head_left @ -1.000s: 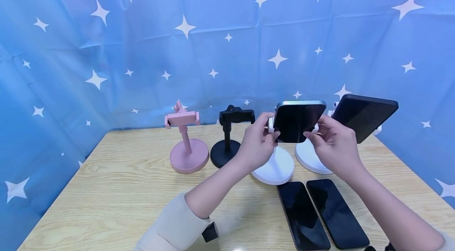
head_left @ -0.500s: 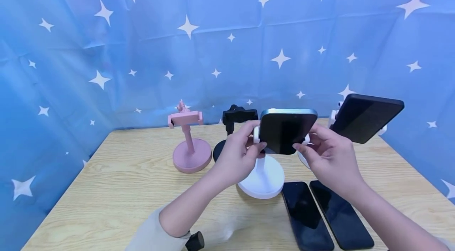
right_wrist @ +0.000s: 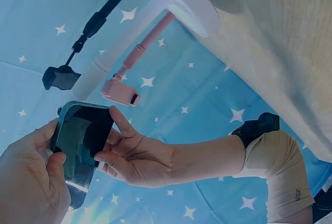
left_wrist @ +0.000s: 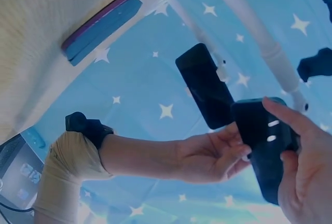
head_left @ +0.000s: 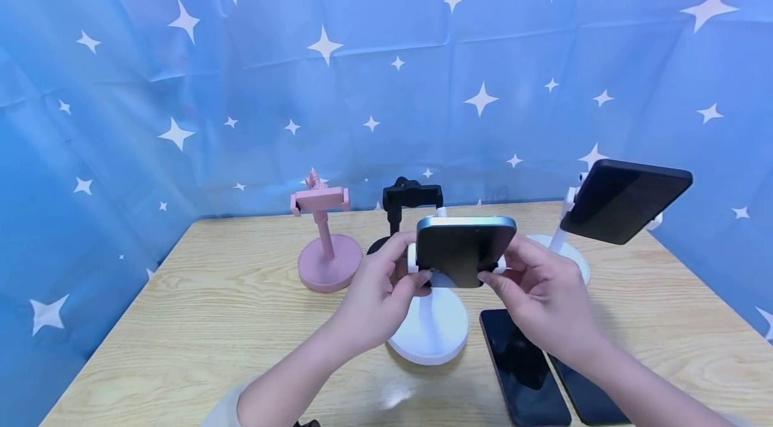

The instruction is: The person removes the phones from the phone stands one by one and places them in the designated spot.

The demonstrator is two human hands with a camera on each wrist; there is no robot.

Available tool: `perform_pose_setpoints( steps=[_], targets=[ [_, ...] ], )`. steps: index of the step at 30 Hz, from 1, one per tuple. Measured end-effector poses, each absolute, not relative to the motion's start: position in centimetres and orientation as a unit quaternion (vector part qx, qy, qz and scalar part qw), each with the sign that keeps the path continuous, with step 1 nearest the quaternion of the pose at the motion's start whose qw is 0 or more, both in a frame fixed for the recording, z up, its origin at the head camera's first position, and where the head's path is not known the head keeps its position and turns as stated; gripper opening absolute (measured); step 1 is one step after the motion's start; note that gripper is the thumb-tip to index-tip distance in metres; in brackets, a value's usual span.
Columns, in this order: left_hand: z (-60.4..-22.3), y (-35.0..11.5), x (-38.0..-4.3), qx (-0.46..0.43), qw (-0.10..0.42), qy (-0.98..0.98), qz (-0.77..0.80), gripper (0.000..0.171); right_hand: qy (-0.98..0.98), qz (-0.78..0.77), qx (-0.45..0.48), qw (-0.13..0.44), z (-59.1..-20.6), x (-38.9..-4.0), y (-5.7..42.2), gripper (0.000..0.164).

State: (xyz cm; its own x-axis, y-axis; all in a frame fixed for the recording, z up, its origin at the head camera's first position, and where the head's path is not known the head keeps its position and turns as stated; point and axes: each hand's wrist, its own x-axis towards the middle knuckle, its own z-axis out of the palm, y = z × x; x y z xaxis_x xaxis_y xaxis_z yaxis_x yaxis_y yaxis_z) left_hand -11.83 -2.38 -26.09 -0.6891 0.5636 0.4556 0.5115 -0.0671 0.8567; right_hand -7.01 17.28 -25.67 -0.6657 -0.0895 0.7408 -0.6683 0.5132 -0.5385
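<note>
A blue-edged phone [head_left: 461, 246] sits sideways in the clamp of a white phone stand [head_left: 429, 329], its dark screen facing up toward me. My left hand [head_left: 377, 289] grips the left end, thumb at the lower edge by the white clamp jaw. On the other end my right hand [head_left: 546, 293] pinches the phone likewise, thumb at its lower right corner. Both wrist views show the phone [left_wrist: 259, 136] between the two hands. The fingers behind it are partly hidden in the head view.
Left of the hands stand a pink phone stand [head_left: 329, 266] and a black one [head_left: 413, 196], partly hidden. At right, another white stand [head_left: 558, 239] bears a black phone [head_left: 631, 202]. Two dark phones, one [head_left: 524, 370] and another [head_left: 588, 393], lie on the wooden table [head_left: 199, 319].
Both hands have brought the white stand with its phone leftward and nearer to me, away from the other white stand. Their hold on the phone looks the same.
</note>
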Motion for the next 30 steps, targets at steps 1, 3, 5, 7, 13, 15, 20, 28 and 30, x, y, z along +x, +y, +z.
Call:
perform_pose_setpoints(
  steps=[1,3,5,7,13,15,20,28,30],
  targets=[
    [-26.2,-2.5,-11.7,0.390,0.022,0.684,0.616,0.042,-0.804,0.434,0.236,0.332,-25.7,-6.9,17.2,0.048],
    [-26.4,-2.7,-11.5,0.382,0.023,0.687,0.618,0.041,-0.808,0.430,0.232,0.329,-25.9,-6.8,17.1,0.047],
    [-26.6,-2.8,-11.4,0.378,0.023,0.690,0.617,0.041,-0.811,0.428,0.228,0.326,-26.0,-6.6,16.9,0.046],
    [-26.8,-3.0,-11.2,0.376,0.023,0.692,0.616,0.041,-0.815,0.425,0.225,0.325,-26.2,-6.5,16.8,0.044],
    [-27.2,-3.5,-10.7,0.373,0.033,0.695,0.614,0.040,-0.808,0.436,0.232,0.321,-26.9,-6.2,16.7,0.044],
    [-27.3,-3.6,-10.5,0.374,0.039,0.694,0.614,0.039,-0.796,0.446,0.244,0.327,-27.3,-6.2,16.7,0.046],
    [-27.4,-3.9,-10.2,0.389,0.046,0.692,0.606,0.039,-0.765,0.472,0.283,0.336,-28.2,-6.1,17.0,0.047],
    [-27.4,-4.2,-10.0,0.408,0.024,0.714,0.569,0.036,-0.753,0.486,0.294,0.333,-28.7,-5.7,17.1,0.046],
    [-27.6,-4.3,-10.1,0.410,0.021,0.714,0.567,0.034,-0.754,0.492,0.287,0.328,-28.7,-5.7,17.1,0.049]
  ],
)
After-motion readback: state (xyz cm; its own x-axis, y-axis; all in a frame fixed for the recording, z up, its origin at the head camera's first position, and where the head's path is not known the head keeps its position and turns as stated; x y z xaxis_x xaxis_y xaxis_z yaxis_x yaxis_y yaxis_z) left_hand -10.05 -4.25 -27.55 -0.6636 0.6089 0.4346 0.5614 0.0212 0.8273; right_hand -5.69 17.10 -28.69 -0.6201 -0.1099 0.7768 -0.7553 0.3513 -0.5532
